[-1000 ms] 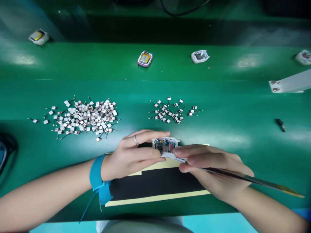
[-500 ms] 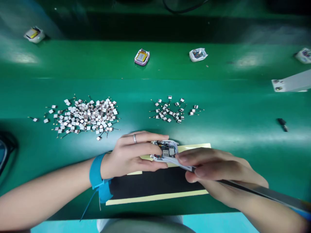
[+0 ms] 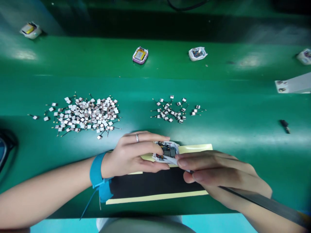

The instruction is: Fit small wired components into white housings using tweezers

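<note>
My left hand (image 3: 130,152) grips a small white watch case (image 3: 177,149) between thumb and fingers, with its circuit board facing up. A ring is on one finger and a blue strap is round the wrist. From the right, my right hand (image 3: 223,173) is closed round metal tweezers (image 3: 257,200), whose long shank runs back over the wrist. Their pale tips reach the near edge of the case, and my fingertips touch its right side. What the tips touch inside is too small to make out. Beneath the hands lies a black mat (image 3: 155,186) with pale yellow edges.
Beyond my hands lie a large pile of small square parts with short leads (image 3: 87,113) and a smaller group (image 3: 170,110). Several opened watch cases, including a purple-rimmed one (image 3: 140,55), stand farther back. A white bracket (image 3: 291,84) and small black piece (image 3: 284,126) are at right.
The tweezers and my right hand have shifted slightly, and the case is tilted a little differently. My left hand keeps its grip. The whole view has moved slightly.
</note>
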`<state>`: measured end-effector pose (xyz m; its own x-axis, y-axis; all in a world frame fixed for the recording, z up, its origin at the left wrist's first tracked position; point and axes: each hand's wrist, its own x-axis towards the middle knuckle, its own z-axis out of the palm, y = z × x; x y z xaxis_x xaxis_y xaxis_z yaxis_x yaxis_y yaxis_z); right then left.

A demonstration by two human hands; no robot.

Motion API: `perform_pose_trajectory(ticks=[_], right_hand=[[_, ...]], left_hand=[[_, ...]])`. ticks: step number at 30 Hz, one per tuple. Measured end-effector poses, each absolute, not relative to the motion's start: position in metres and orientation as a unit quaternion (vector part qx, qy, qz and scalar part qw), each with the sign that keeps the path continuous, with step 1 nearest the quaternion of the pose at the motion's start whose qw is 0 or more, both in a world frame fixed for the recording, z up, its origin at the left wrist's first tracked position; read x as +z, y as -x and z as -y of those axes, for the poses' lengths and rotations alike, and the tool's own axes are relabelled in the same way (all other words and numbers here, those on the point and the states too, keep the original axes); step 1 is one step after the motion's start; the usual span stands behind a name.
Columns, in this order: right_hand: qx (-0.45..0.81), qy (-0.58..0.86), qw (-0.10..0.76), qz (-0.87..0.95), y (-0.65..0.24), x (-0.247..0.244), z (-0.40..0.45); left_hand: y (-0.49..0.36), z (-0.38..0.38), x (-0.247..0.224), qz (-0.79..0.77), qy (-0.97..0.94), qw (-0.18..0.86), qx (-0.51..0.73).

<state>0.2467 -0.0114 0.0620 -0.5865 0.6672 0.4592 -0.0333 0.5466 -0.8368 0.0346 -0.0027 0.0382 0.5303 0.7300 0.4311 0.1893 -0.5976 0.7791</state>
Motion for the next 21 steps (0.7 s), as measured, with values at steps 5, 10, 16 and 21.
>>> perform_pose_trajectory(ticks=[5, 10, 16, 21], right_hand=[[0.432, 0.209, 0.408, 0.777, -0.2471, 0.0615, 0.0125], [0.444, 0.216, 0.415, 0.764, -0.2487, 0.0595, 0.0131], [0.438, 0.212, 0.407, 0.773, -0.2466, 0.0573, 0.0127], [0.429, 0.202, 0.413, 0.778, -0.2454, 0.0602, 0.0108]], left_hand=[[-0.0348, 0.0033, 0.0373, -0.291, -0.805, 0.343, 0.387], [-0.0347, 0.0034, 0.0386, -0.294, -0.804, 0.344, 0.385], [-0.0355, 0.0034, 0.0375, -0.291, -0.804, 0.348, 0.385], [-0.0354, 0.0025, 0.0374, -0.287, -0.805, 0.345, 0.388]])
